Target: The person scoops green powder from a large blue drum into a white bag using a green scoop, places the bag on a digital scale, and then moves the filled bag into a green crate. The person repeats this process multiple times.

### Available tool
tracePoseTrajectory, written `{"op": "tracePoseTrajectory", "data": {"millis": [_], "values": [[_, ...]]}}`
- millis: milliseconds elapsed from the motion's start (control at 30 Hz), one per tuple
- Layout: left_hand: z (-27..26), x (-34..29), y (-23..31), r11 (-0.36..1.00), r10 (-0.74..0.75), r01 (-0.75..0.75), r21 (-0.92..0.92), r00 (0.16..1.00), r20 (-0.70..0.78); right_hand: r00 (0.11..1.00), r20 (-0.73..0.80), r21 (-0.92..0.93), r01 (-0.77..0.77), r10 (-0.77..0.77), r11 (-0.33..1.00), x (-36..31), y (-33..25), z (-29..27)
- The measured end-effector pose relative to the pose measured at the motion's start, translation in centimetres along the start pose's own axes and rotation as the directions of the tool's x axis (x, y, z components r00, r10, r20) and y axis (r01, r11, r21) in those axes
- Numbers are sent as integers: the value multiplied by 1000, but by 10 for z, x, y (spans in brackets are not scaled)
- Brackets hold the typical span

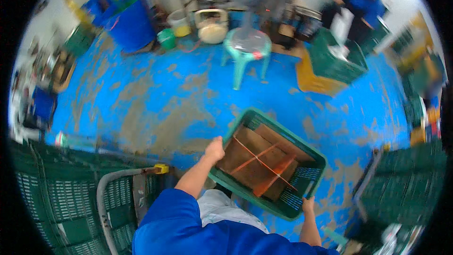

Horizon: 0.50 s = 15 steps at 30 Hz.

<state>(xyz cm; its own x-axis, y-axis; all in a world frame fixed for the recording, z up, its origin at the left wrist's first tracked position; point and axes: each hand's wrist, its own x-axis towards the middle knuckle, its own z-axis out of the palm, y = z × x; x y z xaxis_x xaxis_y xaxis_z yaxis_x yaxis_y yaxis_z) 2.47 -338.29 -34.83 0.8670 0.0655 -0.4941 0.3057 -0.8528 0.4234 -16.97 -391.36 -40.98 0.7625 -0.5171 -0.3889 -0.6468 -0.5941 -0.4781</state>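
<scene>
Blue shirt (pixel 222 238) cloth lies nearest; ahead, my left hand (pixel 215 150) and right hand (pixel 308 204) have fingers curled round opposite ends of the green crate (pixel 322 163), over the blue floor (pixel 325 118). Should one grip slip, the cardboard (pixel 231 156) inside could slide; swinging left might hit the metal rail (pixel 102 198).

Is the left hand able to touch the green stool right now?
Probably not: the left hand grips the green crate, and the stool stands farther off across the blue floor.
</scene>
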Motion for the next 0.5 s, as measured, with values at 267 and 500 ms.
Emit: {"op": "tracePoseTrajectory", "data": {"millis": [267,500], "values": [[-171,0,-198,761,-545,545,-353,241,-803,687,627,-49,506,-368,861,-14,-424,185],[-221,62,-250,-15,-997,498,-867,57,50,397,582,266,731,-709,628,-7,-796,383]]}}
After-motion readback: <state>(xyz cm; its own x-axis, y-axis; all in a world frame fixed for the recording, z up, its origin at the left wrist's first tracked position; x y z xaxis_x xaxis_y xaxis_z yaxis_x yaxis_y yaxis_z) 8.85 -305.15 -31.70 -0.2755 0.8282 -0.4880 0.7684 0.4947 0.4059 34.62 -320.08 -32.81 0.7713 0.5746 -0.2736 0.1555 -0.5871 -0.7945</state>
